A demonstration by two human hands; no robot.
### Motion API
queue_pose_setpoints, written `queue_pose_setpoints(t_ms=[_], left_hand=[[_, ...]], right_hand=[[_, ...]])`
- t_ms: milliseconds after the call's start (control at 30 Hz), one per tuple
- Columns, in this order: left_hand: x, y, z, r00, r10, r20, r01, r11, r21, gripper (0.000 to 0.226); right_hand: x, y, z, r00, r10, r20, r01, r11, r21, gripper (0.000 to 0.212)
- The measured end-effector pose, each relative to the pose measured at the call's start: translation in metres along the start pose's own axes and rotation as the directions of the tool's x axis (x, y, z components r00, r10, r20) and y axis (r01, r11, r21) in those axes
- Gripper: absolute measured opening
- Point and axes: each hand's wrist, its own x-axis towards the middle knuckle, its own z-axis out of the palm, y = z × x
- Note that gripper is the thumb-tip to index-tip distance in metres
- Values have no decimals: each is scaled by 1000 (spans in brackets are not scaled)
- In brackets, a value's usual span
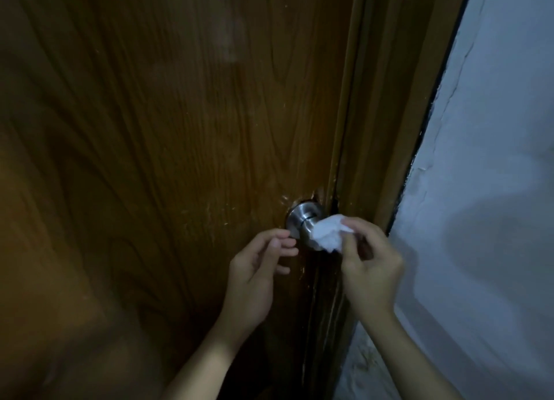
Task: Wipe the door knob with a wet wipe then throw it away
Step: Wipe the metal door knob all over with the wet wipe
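Observation:
A silver round door knob point(302, 221) sticks out of a brown wooden door point(180, 130) near its right edge. My right hand point(370, 267) grips a crumpled white wet wipe point(328, 233) and presses it against the knob's right front side, hiding that part. My left hand point(257, 270) hovers just left of and below the knob, fingers spread and curled, holding nothing; its fingertips are close to the knob's base plate.
The wooden door frame point(389, 115) runs down the right of the door. Beyond it is a pale, cracked painted wall point(494, 160). The scene is dim. No bin is in view.

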Motion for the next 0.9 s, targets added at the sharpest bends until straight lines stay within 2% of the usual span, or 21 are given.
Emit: queue_pose_setpoints(t_ms=[67,133,200,267,333,367,433,500,600,700,800,900], left_hand=[[-1,2,-2,1000,-17,-23,18,1000,13,21],[-6,3,-5,999,-51,-15,51,998,20,25],[-13,5,-5,997,-72,-16,72,997,27,24],[-18,9,-2,995,-90,-34,91,995,39,21],[-22,11,1,993,-108,-47,110,992,58,19],[-25,13,4,991,-122,-57,126,990,66,18],[-35,19,12,985,-153,-76,158,985,74,19],[-49,27,22,978,-188,-96,194,979,64,21],[-69,37,35,969,-218,-117,227,971,70,24],[-96,50,55,978,-165,-125,186,965,184,23],[-123,64,79,972,-183,-148,217,941,261,32],[-151,81,102,963,-250,-102,267,934,238,40]], right_hand=[[14,4,4,999,-19,40,21,998,-67,27],[15,9,11,982,-57,182,88,982,-169,29],[9,12,15,936,-153,317,227,951,-210,35],[4,14,10,847,-300,438,417,887,-197,34],[0,17,5,724,-395,566,585,786,-199,34],[-2,18,2,680,-390,621,619,759,-200,36],[-6,18,-5,637,-342,691,626,753,-204,33],[-12,7,-22,640,-269,719,527,836,-156,24],[-18,-10,-49,757,-157,634,247,968,-55,33],[-30,-26,-90,823,-47,566,66,998,-13,25],[-42,-44,-133,807,94,583,-156,986,56,26],[-53,-59,-170,814,164,557,-261,960,98,30]])
